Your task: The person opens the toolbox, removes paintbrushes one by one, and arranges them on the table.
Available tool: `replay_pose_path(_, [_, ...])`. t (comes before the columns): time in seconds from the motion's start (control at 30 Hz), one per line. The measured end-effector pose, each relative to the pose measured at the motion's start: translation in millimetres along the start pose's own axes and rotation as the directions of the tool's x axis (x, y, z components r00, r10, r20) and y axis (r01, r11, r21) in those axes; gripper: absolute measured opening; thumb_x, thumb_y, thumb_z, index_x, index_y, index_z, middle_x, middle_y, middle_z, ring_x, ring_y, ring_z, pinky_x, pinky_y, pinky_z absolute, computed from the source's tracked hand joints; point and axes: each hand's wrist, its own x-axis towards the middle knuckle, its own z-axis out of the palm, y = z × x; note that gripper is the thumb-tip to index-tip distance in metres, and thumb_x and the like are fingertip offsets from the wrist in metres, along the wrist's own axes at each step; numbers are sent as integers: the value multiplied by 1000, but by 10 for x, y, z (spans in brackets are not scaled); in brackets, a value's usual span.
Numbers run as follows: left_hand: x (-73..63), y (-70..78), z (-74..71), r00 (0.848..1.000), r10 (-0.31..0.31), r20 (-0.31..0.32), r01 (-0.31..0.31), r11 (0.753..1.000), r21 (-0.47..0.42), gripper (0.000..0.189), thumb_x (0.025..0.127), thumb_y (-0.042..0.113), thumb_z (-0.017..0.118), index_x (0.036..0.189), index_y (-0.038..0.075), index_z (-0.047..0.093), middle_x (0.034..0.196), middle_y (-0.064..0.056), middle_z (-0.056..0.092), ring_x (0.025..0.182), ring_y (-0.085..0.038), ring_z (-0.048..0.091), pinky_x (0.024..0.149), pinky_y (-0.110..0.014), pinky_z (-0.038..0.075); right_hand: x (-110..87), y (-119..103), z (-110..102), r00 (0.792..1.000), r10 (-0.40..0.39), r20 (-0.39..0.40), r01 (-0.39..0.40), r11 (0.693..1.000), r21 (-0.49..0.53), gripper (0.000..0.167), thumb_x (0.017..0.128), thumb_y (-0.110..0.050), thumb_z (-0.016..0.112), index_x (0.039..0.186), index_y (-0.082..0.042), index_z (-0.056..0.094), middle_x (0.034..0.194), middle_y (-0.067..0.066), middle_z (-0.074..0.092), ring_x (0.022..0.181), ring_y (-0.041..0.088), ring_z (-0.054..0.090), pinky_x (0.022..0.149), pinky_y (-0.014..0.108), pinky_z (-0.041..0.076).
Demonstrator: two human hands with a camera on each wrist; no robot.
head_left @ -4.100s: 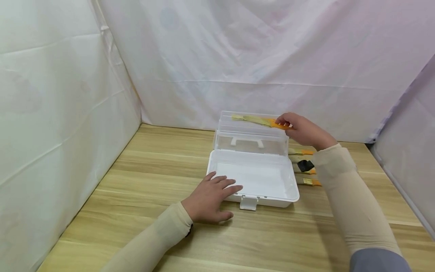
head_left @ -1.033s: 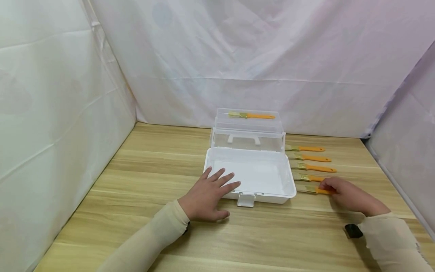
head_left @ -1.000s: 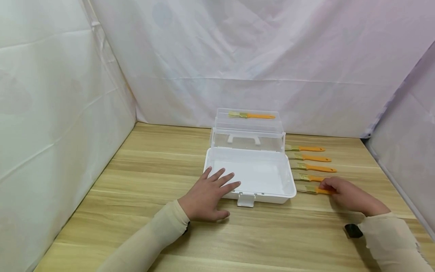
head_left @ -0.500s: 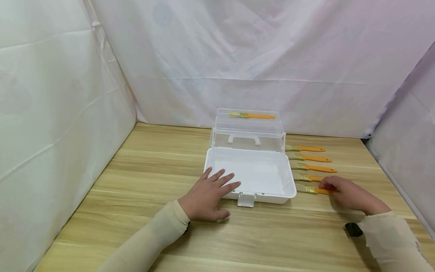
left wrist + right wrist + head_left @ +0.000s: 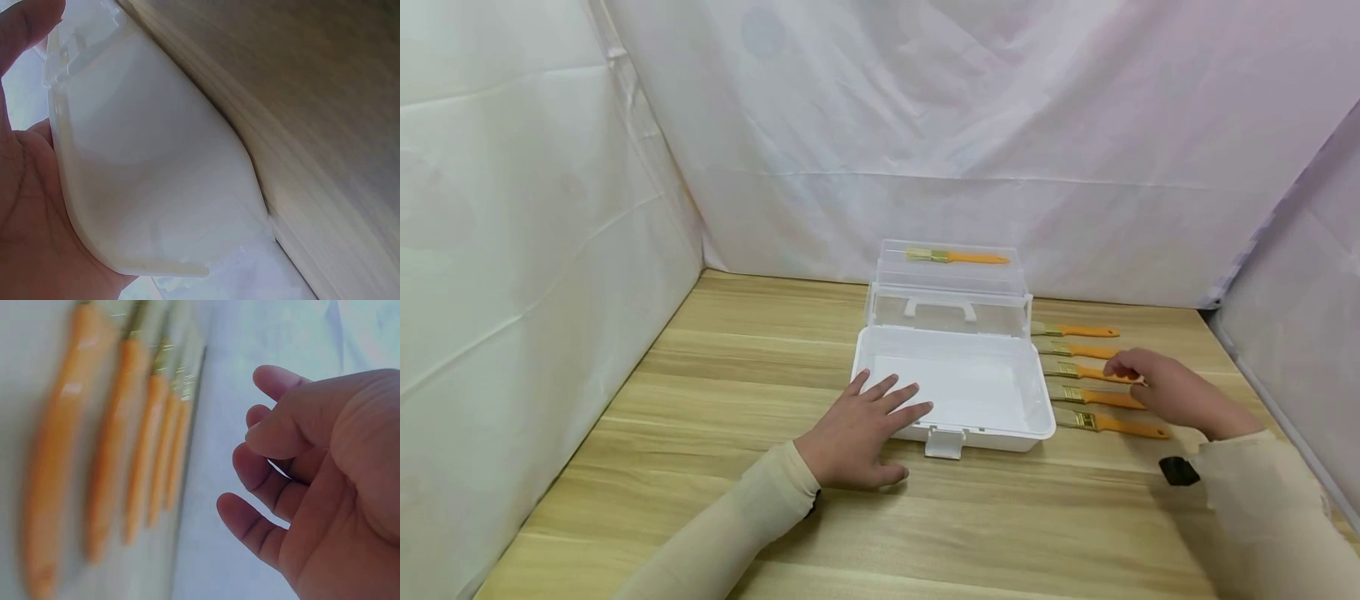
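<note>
My left hand (image 5: 861, 433), fingers spread, rests over the front left corner of a white plastic box (image 5: 1000, 440). In the left wrist view its palm lies against the rim of the box wall (image 5: 150, 156). The clear lid (image 5: 951, 287) is folded back, and one paintbrush (image 5: 958, 257) lies across it. Several orange-handled paintbrushes lie in a row right of the box, the nearest paintbrush (image 5: 1120, 426) in front. My right hand (image 5: 1180, 396) hovers above their handles with loosely bent fingers. Nothing is between those fingers (image 5: 250, 528) in the right wrist view.
The box stands on a wood-grain table (image 5: 737, 367). White cloth hangs behind as a back wall (image 5: 850, 125), with further cloth at the left side (image 5: 512, 250) and the right side (image 5: 1300, 250). A latch (image 5: 944, 443) hangs down the box's front.
The right hand has let go of the nearest paintbrush and lifted away toward the back. Seconds ago it held a paintbrush over the lid, where one now lies. The left hand stays put.
</note>
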Motion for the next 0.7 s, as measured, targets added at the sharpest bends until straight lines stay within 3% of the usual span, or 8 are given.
replay_pose_path(0.37, [26,10,-24,1000,14,5,-14,1000,7,82,83,57,65,154,30,37,158,-1,36,147,-29,28,115,-59,16,512,-279,-467,998,-68,9,69,997,-28,33,91,10,46,120,3,59,117,19,59,106,37,55,85,54,46])
replay_pose_path(0.7, [7,9,-26,1000,1,15,-1,1000,-3,81,83,56,65,154,29,37,157,-1,37,146,-30,28,115,-59,16,1065,-579,-673,997,-77,21,78,995,-58,33,93,6,47,121,-2,61,122,17,57,109,35,53,90,56,46])
